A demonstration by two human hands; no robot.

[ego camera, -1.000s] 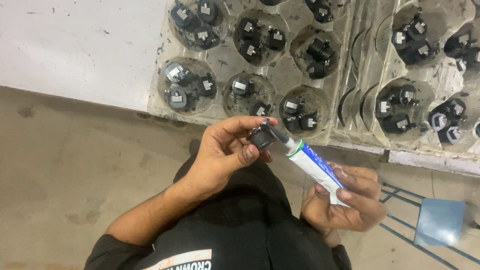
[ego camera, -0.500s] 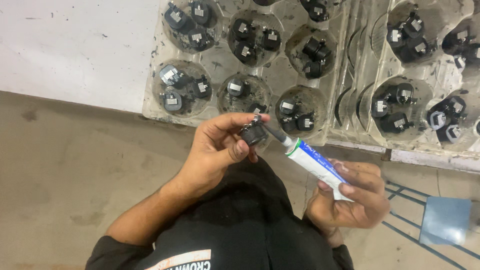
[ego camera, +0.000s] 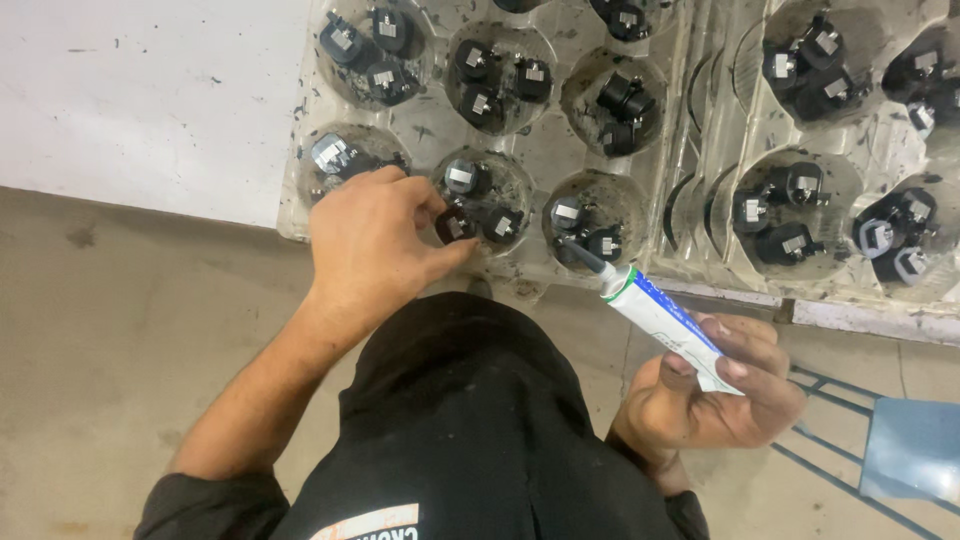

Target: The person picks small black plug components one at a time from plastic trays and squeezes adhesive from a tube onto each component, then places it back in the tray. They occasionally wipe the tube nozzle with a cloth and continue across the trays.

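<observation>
My left hand reaches over the near edge of a clear plastic tray with round cups. Its thumb and fingertips pinch a small black part at the lower middle cup, beside two similar parts with metal tabs. My right hand is lower right, off the tray, gripping a white, blue and green tube. The tube's black nozzle points up-left toward the neighbouring cup.
Each cup holds two or three black parts. A second clear tray of the same parts lies to the right. Both rest on a white surface. Below are a concrete floor and a blue metal-framed seat.
My left hand has carried the black part away from the nozzle and up to the tray cup. My right hand with the tube has stayed low on the right.
</observation>
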